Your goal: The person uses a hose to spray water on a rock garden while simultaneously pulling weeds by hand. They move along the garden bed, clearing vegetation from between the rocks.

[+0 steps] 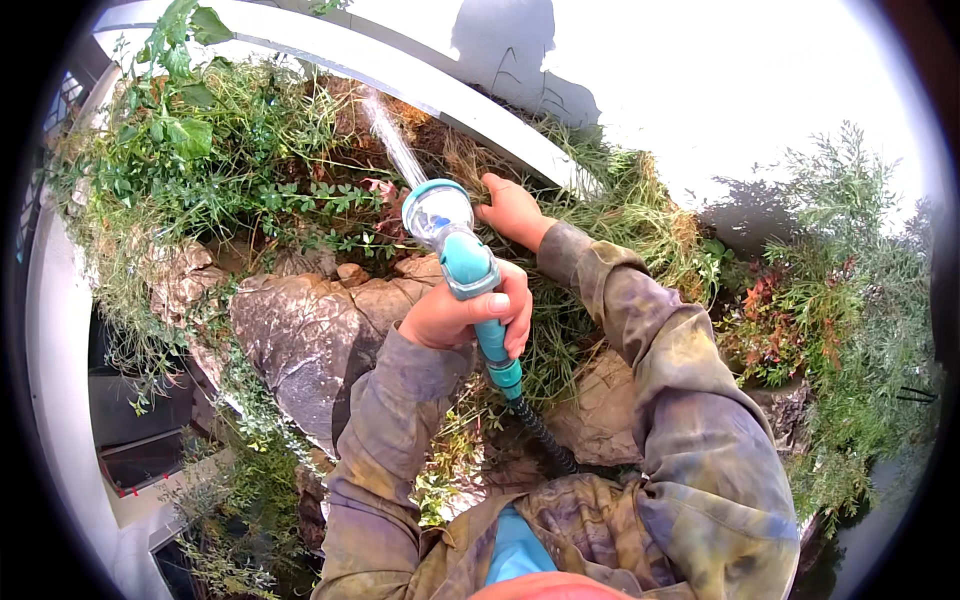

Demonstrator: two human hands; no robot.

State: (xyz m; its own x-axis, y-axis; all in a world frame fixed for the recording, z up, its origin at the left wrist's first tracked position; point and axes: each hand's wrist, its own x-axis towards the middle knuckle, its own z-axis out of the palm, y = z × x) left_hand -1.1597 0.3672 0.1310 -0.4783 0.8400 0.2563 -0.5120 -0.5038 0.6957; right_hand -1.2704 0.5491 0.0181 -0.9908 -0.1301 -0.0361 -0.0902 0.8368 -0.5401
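Observation:
My left hand (469, 307) is wrapped around the handle of a turquoise garden hose spray nozzle (466, 255) with a clear head. A jet of water (394, 142) leaves the nozzle towards the upper left, onto soil and dry grass. From the handle's lower end a dark ribbed hose (544, 435) runs down towards my body. Just beyond the nozzle, my right hand (516, 210) reaches into a clump of dry grass (465, 161) beside the white curb. Its fingertips are partly hidden there, so whether they grip any stems is unclear.
Large rocks (300, 337) lie below the planting. A white curb (495, 131) curves along the bed's far side, with a bright wall (720, 82) behind it. Leafy plants (180, 135) grow at left, and feathery shrubs (862, 322) at right.

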